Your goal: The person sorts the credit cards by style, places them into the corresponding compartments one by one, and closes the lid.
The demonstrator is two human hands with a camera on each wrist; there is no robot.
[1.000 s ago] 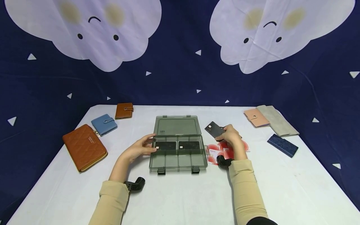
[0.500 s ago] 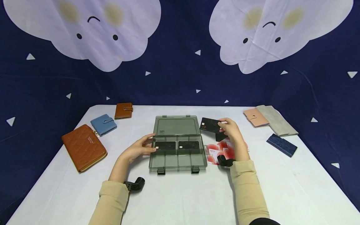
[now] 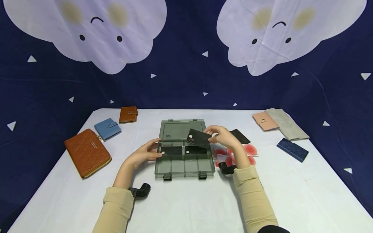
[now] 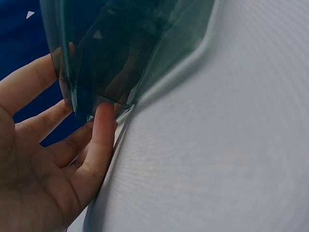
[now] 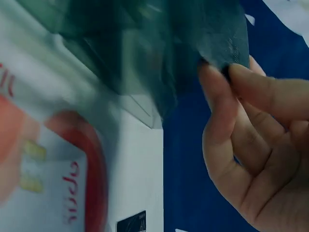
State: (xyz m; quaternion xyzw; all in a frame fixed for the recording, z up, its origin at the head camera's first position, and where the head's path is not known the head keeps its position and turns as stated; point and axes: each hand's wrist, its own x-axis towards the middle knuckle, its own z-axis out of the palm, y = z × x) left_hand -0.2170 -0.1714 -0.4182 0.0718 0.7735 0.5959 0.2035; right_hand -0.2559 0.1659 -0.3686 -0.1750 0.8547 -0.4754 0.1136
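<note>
The right hand [image 3: 222, 136] pinches a black card [image 3: 198, 138] by its right edge between thumb and fingers [image 5: 219, 104], holding it tilted in the air over the far right part of the open grey plastic box [image 3: 184, 159], just above the right one of two black cards [image 3: 196, 150] already lying in the far row of compartments. The left hand [image 3: 144, 154] rests against the left wall of the box, its fingers [image 4: 102, 126] straight and relaxed, touching the wall rather than gripping it; the box lid [image 3: 182, 129] lies folded back on the far side. Another black card [image 3: 240, 136] lies on the white worktop [image 3: 186, 207] to the right of the box, beside red and white cards [image 3: 233, 154]. Wallets sit well apart at both edges: a big brown one [image 3: 87, 152], a blue one [image 3: 107, 128] and a small brown one [image 3: 128, 114] to the left, a pink one [image 3: 265, 121], a grey one [image 3: 287, 124] and a dark blue one [image 3: 292, 150] to the right. The hold on the card is a light one at one edge, so it could swing or slip and drop askew across a divider. The compartment beneath looks taken, so a card set there would stack or ride up on the wall. Since the left hand only leans on the box, a knock from the card could shove the light box along the cloth.
</note>
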